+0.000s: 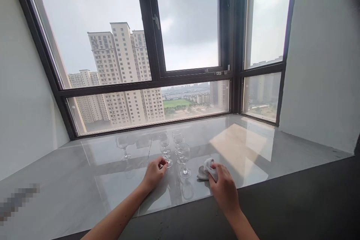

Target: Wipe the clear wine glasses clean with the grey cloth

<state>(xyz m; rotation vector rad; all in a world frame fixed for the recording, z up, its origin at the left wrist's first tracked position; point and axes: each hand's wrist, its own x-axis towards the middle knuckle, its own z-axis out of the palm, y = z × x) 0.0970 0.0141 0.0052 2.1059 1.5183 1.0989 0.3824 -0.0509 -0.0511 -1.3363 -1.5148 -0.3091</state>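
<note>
My left hand [156, 172] is closed, with thumb and fingertips pinched at the foot of a clear stemmed glass [169, 162]; the fingers partly hide the exact grip. Just right of it another stemmed glass [184, 154] stands upright, nearer the sill's front edge. More stemmed glasses, including one at the back [177, 137], stand close behind and overlap in view. My right hand [225, 185] is wrapped around a crumpled white-grey cloth [208, 168], which rests against the sill to the right of the glasses.
A single stemmed glass [124, 148] stands apart to the left. The glossy grey tiled sill [118, 191] ends at a front edge above a dark wall [281, 206]. Dark-framed windows [194, 70] rise behind, with white walls on both sides. A pixelated patch covers the lower left.
</note>
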